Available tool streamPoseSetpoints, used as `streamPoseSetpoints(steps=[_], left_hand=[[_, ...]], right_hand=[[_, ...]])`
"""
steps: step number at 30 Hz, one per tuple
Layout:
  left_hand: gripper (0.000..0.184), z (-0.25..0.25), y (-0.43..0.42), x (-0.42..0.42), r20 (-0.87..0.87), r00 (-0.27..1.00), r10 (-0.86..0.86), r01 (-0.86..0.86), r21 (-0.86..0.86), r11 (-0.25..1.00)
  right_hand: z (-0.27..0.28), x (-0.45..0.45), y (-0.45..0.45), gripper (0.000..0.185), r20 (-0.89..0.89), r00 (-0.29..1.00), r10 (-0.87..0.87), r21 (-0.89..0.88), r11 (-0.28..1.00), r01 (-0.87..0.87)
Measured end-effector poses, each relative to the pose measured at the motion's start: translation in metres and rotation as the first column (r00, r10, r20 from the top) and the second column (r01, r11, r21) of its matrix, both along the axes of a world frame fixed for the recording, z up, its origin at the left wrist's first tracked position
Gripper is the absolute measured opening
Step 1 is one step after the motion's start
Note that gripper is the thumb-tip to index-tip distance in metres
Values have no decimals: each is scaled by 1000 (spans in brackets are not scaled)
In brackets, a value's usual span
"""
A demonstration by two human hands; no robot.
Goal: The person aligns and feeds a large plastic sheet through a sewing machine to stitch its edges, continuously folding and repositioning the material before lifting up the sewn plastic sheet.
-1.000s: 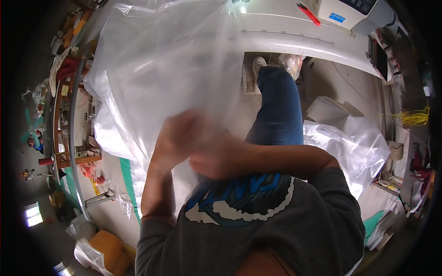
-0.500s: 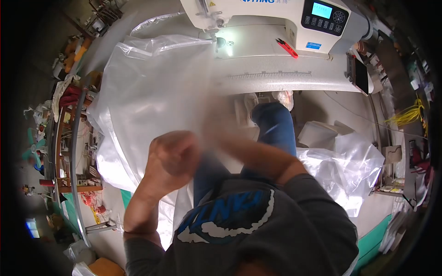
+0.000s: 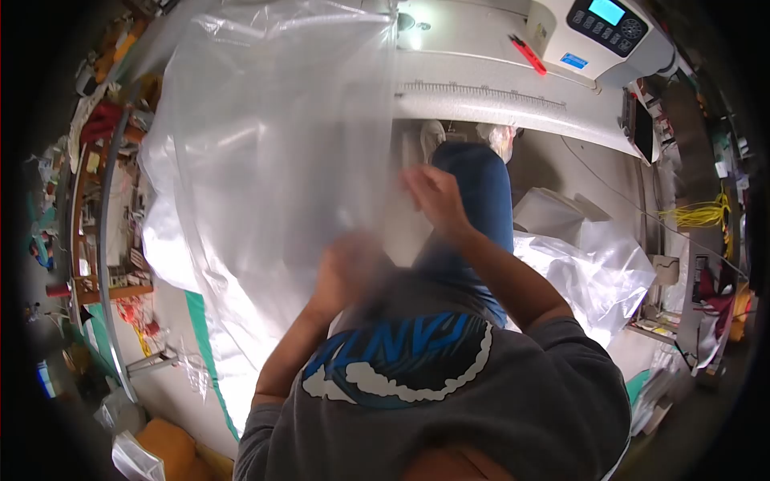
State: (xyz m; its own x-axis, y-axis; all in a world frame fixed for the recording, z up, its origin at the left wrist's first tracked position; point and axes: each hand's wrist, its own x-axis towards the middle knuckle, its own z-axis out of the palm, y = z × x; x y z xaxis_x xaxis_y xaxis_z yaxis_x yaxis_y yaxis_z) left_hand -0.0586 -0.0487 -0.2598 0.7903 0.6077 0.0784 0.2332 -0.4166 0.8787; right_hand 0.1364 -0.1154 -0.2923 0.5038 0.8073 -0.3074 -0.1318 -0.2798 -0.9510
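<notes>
A large translucent plastic sheet hangs from the sewing machine bed over its front edge toward my lap. My left hand is smeared by motion at the sheet's lower right part, so its fingers and grip do not show. My right hand is above the blue jeans, just right of the sheet's right edge. Its fingers are curled in; whether the sheet's edge or something small is between them cannot be made out.
The white machine bed carries a printed ruler and red thread snips. A control panel glows on the machine head. More clear plastic lies to the right. A phone-like dark device stands at the bed's right end.
My view has tilted downward, so the machine sits higher in it. The hands have moved apart: my right hand is now clear at the right, my left hand low and blurred.
</notes>
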Motion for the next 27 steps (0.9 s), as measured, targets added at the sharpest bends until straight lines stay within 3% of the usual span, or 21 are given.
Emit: streamPoseSetpoints(steps=[2,5,8,10,13,16,18,21,22,23,25,26,27], left_hand=[[15,3,0,1,1,1000,-14,14,-47,999],[15,4,0,3,15,998,-56,57,-57,997],[14,11,-5,8,-18,999,-34,34,2,999],[14,18,-6,14,-147,989,-33,73,274,959],[18,35,-5,20,-284,959,-17,119,346,931],[22,66,15,26,-302,946,-118,240,408,881],[22,66,28,43,-217,973,-83,174,441,881],[20,53,37,64,-82,995,-61,95,516,851],[19,50,39,68,-133,990,-41,110,565,818],[19,47,41,71,-184,983,-17,128,609,783],[20,44,46,69,-168,985,-32,134,646,751],[20,44,51,67,-120,988,-95,142,476,868],[20,44,55,65,-60,987,-148,159,282,946]], right_hand=[[21,-9,-14,23,89,995,33,245,968,-54],[24,-25,-20,30,31,988,148,164,975,-151],[18,-37,-18,30,-19,992,127,158,980,-122],[15,-42,-15,30,-31,991,130,136,983,-124],[10,-45,-14,30,-83,992,96,297,953,-67],[4,-44,-15,31,39,998,39,237,970,-47],[-3,-43,-13,27,466,884,21,275,947,-168],[5,-47,-6,20,527,848,-65,351,925,-147],[6,-45,-6,14,644,763,-63,331,921,-204],[13,-39,-6,14,647,760,-70,338,919,-203],[31,-22,-11,12,834,550,40,232,879,-416],[23,-7,-10,9,924,378,-61,242,857,-454],[36,4,-6,9,927,353,-128,255,905,-341]])
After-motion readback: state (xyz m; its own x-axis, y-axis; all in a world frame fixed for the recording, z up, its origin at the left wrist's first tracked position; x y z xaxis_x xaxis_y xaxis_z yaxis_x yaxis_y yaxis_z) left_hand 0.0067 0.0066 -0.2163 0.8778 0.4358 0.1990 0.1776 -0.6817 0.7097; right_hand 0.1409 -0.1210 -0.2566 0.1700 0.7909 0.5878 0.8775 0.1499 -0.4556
